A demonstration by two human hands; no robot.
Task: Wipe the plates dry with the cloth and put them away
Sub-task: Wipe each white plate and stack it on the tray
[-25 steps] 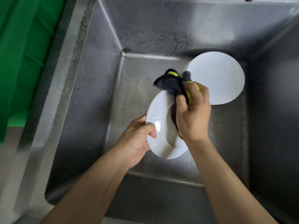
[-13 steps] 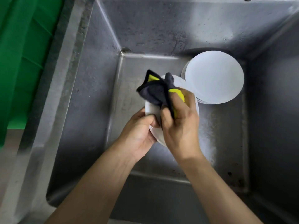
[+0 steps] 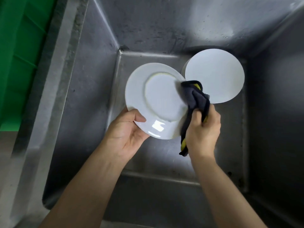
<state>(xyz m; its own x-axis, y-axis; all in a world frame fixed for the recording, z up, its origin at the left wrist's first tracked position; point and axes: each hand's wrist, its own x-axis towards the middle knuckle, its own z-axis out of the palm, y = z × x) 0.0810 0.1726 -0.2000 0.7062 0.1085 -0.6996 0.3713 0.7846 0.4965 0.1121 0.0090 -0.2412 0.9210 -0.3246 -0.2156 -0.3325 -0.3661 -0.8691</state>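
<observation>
Left hand (image 3: 126,134) grips a glossy round plate (image 3: 153,99); right hand (image 3: 203,129) clutches a crumpled dark cloth (image 3: 196,97) against it.

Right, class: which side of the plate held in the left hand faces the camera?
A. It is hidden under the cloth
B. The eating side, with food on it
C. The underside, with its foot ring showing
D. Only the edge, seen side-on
C: the plate in the left hand shows its raised foot ring, while the cloth in the right hand touches only its right edge.
</observation>
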